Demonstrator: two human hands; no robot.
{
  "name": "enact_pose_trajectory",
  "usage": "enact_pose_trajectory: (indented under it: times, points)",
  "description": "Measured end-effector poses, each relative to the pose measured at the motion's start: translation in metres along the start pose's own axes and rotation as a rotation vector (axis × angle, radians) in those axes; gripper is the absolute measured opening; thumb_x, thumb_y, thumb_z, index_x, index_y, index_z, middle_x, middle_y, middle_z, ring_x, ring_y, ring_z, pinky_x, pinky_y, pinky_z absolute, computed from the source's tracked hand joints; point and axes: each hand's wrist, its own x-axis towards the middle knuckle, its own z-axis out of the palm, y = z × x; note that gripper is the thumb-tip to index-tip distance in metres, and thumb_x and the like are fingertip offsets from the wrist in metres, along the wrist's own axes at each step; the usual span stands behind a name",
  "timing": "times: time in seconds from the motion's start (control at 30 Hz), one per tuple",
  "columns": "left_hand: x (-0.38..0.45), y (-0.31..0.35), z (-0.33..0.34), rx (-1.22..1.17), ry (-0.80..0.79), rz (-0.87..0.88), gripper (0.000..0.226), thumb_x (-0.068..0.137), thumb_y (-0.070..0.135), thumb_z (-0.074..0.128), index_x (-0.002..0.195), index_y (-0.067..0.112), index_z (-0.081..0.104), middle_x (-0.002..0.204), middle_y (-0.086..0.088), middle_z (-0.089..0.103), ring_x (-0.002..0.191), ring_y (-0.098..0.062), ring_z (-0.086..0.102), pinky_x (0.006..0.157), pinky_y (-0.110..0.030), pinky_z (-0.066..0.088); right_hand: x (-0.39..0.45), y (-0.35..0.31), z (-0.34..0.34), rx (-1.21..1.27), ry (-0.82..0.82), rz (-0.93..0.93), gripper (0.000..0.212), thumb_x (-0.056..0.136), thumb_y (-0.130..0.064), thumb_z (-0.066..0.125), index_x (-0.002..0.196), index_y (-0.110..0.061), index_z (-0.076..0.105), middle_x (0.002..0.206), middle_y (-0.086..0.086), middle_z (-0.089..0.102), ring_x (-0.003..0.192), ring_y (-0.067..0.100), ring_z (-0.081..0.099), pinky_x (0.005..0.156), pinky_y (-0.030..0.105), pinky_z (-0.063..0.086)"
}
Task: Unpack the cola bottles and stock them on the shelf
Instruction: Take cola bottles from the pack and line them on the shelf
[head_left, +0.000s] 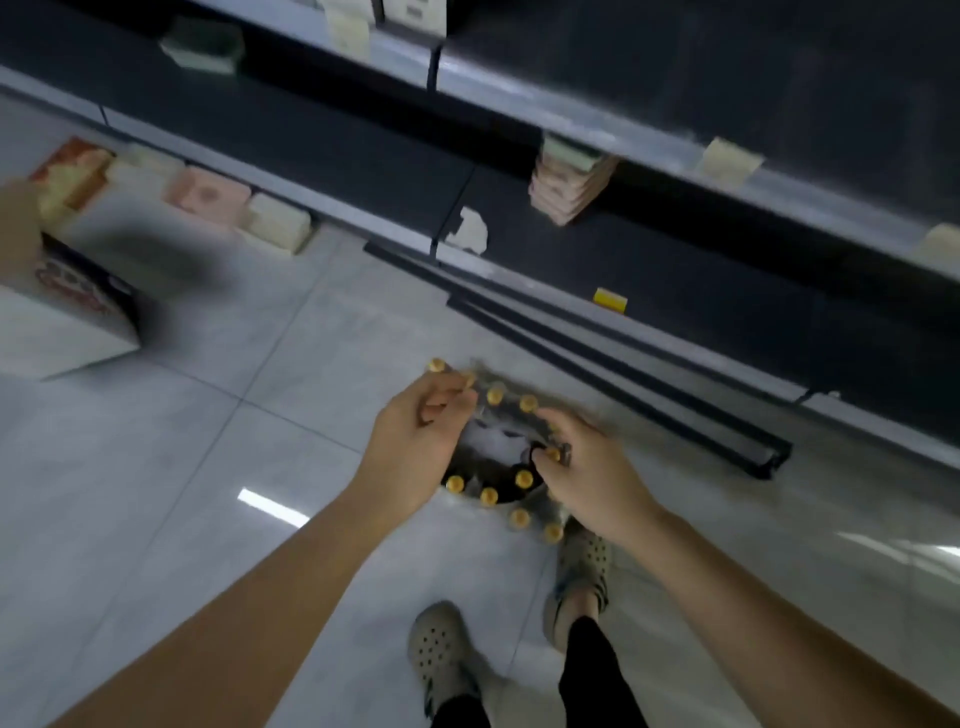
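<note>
A shrink-wrapped pack of cola bottles (498, 467) with yellow caps stands on the floor in front of my feet, its clear plastic wrap torn open in the middle. My left hand (415, 441) is over the pack's left side, fingers curled and pinching the wrap near the far caps. On the pack's right side, my right hand (587, 478) has its fingers curled into the plastic by a cap. The dark shelf (675, 291) runs behind the pack, its lowest level bare here.
Black metal rails (623, 364) lie on the floor between the pack and the shelf base. A stack of boxes (566, 182) sits on the shelf above. A carton (62, 312) and small packages (208, 195) lie at the left, where another person's arm shows.
</note>
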Motion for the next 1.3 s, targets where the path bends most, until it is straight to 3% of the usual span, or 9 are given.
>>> enact_pose_trajectory:
  times: [0.13, 0.3, 0.43, 0.53, 0.67, 0.9, 1.0, 1.2, 1.3]
  points:
    - [0.04, -0.081, 0.023, 0.088, -0.012, -0.056, 0.007, 0.098, 0.025, 0.064, 0.098, 0.023, 0.071, 0.093, 0.004, 0.073, 0.091, -0.011, 0.067, 0.08, -0.021, 0.048, 0.059, 0.07, 0.062, -0.182, 0.01, 0.029, 0.043, 0.1, -0.023, 0.059, 0.142, -0.024, 0.056, 0.137, 0.002, 0.064, 0.125, 0.023, 0.062, 0.102, 0.037, 0.051]
    - [0.078, -0.16, 0.052, 0.189, -0.061, -0.088, 0.014, 0.101, 0.022, 0.057, 0.103, 0.023, 0.071, 0.095, 0.011, 0.068, 0.092, -0.006, 0.063, 0.078, -0.011, 0.047, 0.105, 0.132, 0.133, -0.481, -0.154, -0.006, 0.039, 0.098, -0.02, 0.057, 0.137, -0.018, 0.059, 0.141, 0.009, 0.056, 0.123, 0.032, 0.06, 0.092, 0.039, 0.053]
    - [0.1, -0.2, 0.073, 0.316, -0.154, -0.117, 0.026, 0.098, 0.038, 0.056, 0.114, 0.022, 0.07, 0.108, 0.002, 0.072, 0.106, -0.02, 0.065, 0.096, -0.038, 0.053, 0.122, 0.152, 0.165, -0.724, -0.218, -0.037, 0.037, 0.094, -0.019, 0.06, 0.13, -0.013, 0.058, 0.133, 0.013, 0.054, 0.108, 0.037, 0.064, 0.08, 0.043, 0.058]
    - [0.108, -0.22, 0.089, 0.462, -0.238, -0.143, 0.034, 0.097, 0.041, 0.058, 0.123, 0.02, 0.065, 0.113, -0.002, 0.072, 0.109, -0.02, 0.066, 0.094, -0.031, 0.051, 0.129, 0.164, 0.182, -0.857, -0.245, 0.01, 0.04, 0.097, -0.018, 0.058, 0.136, -0.012, 0.053, 0.138, 0.013, 0.05, 0.113, 0.038, 0.064, 0.082, 0.044, 0.056]
    - [0.11, -0.236, 0.104, 0.488, -0.226, -0.179, 0.028, 0.097, 0.039, 0.058, 0.113, 0.016, 0.064, 0.102, -0.002, 0.071, 0.099, -0.021, 0.066, 0.078, -0.024, 0.044, 0.14, 0.174, 0.193, -0.808, -0.256, 0.047, 0.034, 0.102, -0.01, 0.049, 0.136, -0.009, 0.054, 0.137, 0.015, 0.053, 0.117, 0.037, 0.064, 0.089, 0.047, 0.057]
    - [0.108, -0.228, 0.101, 0.462, -0.239, -0.154, 0.03, 0.094, 0.034, 0.06, 0.121, 0.022, 0.066, 0.104, 0.001, 0.075, 0.096, -0.015, 0.07, 0.087, -0.031, 0.057, 0.136, 0.161, 0.178, -0.519, -0.102, -0.028, 0.021, 0.097, -0.017, 0.061, 0.118, -0.014, 0.063, 0.126, 0.009, 0.052, 0.099, 0.029, 0.066, 0.083, 0.04, 0.057]
    - [0.105, -0.208, 0.092, 0.444, -0.29, -0.137, 0.042, 0.087, 0.021, 0.064, 0.129, 0.026, 0.061, 0.12, 0.002, 0.069, 0.112, -0.015, 0.065, 0.099, -0.034, 0.054, 0.117, 0.134, 0.148, -0.414, -0.006, -0.072, 0.017, 0.094, -0.021, 0.066, 0.111, -0.017, 0.067, 0.119, 0.003, 0.053, 0.092, 0.021, 0.065, 0.076, 0.027, 0.048]
    - [0.068, -0.108, 0.065, 0.385, -0.457, 0.069, 0.046, 0.083, 0.018, 0.072, 0.125, 0.034, 0.061, 0.116, 0.014, 0.069, 0.111, -0.003, 0.063, 0.1, -0.031, 0.053, 0.041, 0.043, 0.045, -0.201, 0.074, -0.199, 0.025, 0.085, -0.013, 0.075, 0.107, -0.021, 0.068, 0.109, -0.016, 0.042, 0.085, 0.002, 0.057, 0.077, 0.017, 0.051]
    - [0.035, -0.038, 0.047, 0.282, -0.473, 0.178, 0.049, 0.082, 0.027, 0.08, 0.123, 0.042, 0.058, 0.118, 0.018, 0.067, 0.112, 0.001, 0.063, 0.1, -0.033, 0.054, -0.009, -0.022, -0.023, -0.148, 0.125, -0.284, 0.029, 0.082, -0.017, 0.078, 0.104, -0.031, 0.066, 0.105, -0.018, 0.049, 0.09, 0.002, 0.062, 0.079, 0.013, 0.052]
